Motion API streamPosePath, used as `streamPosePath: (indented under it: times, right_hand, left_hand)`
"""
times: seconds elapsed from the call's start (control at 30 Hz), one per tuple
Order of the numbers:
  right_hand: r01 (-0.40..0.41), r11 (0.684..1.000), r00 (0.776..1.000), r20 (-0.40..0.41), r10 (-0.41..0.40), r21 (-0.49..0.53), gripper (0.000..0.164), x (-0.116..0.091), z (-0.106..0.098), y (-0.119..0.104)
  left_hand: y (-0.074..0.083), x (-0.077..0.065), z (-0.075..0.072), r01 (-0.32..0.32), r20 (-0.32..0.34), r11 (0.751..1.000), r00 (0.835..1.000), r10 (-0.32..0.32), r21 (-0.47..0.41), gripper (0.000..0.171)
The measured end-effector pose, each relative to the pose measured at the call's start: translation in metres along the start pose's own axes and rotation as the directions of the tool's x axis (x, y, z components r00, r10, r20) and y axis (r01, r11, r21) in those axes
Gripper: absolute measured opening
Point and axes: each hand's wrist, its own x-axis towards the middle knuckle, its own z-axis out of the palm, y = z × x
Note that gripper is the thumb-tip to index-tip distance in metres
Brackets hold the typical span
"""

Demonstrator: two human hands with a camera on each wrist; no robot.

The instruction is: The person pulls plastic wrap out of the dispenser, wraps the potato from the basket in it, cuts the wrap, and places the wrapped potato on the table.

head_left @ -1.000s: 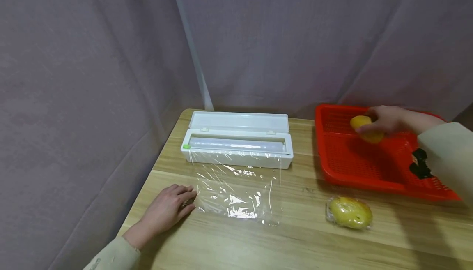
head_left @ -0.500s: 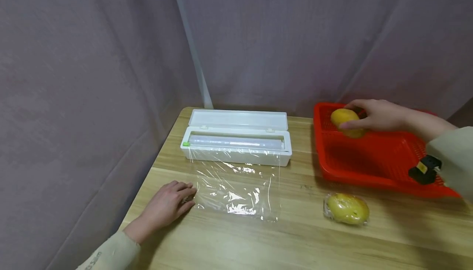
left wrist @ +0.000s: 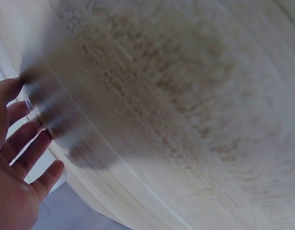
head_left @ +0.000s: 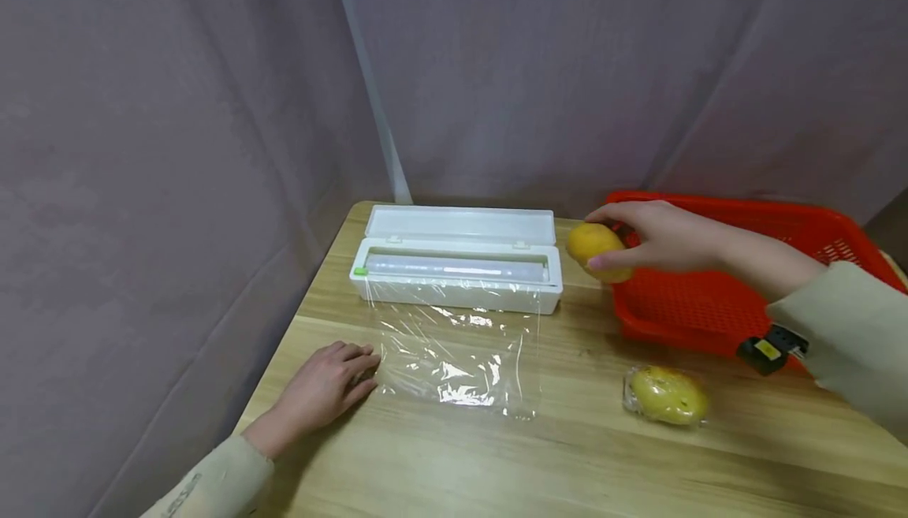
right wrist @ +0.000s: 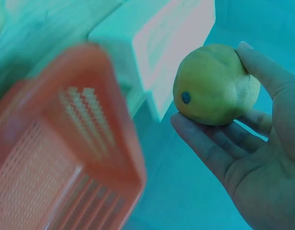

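Note:
My right hand [head_left: 656,234] grips a yellow mango [head_left: 592,246] between thumb and fingers, above the left edge of the red plastic basket [head_left: 716,337]. In the right wrist view, the mango [right wrist: 209,86] shows a dark stem spot. My left hand [head_left: 326,388] rests on the table with its fingertips at the left edge of a sheet of cling film [head_left: 454,360]. From the left wrist, the left hand's fingers [left wrist: 27,148] look spread and loosely bent. The film runs out of a white dispenser box [head_left: 457,293] with its lid raised, a roll inside.
A second mango [head_left: 667,396], wrapped in clear film, lies on the wooden table [head_left: 454,471] in front of the basket. A green slider [head_left: 361,271] sits at the box's left end. Grey curtains [head_left: 532,76] hang behind and along the left side.
My right hand has carried the mango leftward from over the inside of the basket to its left edge, near the box. The left hand has stayed beside the film.

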Motion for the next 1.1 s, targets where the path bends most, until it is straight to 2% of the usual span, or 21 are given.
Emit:
streamPosePath:
  times: [0.2, 0.33, 0.5, 0.8, 0.97, 1.1]
  right_hand:
    - [0.127, 0.991, 0.992, 0.001, -0.127, 0.040, 0.058, 0.014, 0.022, -0.025]
    - [0.189, 0.982, 0.982, -0.006, -0.189, 0.009, 0.054, 0.025, 0.043, -0.041]
    - [0.254, 0.967, 0.967, 0.008, -0.254, -0.029, 0.057, 0.040, 0.076, -0.060]
    - [0.310, 0.950, 0.950, 0.067, -0.306, -0.043, 0.062, 0.065, 0.134, -0.093]
    - [0.311, 0.945, 0.949, 0.085, -0.304, -0.097, 0.068, 0.073, 0.160, -0.105]
    - [0.338, 0.926, 0.941, 0.069, -0.331, -0.168, 0.071, 0.076, 0.173, -0.112]
  left_hand:
    - [-0.001, 0.002, -0.001, 0.000, 0.006, 1.000, 1.000, 0.000, 0.005, 0.037]
    - [-0.001, 0.001, -0.002, -0.006, 0.008, 1.000, 1.000, 0.006, 0.009, 0.037]
    - [-0.001, -0.001, -0.003, -0.008, 0.007, 1.000, 1.000, 0.008, 0.008, 0.037]
    - [0.000, -0.002, -0.004, 0.003, 0.019, 1.000, 1.000, -0.003, 0.011, 0.039]
    - [0.001, -0.001, -0.004, 0.010, 0.031, 1.000, 0.999, -0.010, 0.012, 0.039]
    - [0.001, -0.001, -0.005, 0.014, 0.035, 1.000, 0.999, -0.014, 0.011, 0.040]
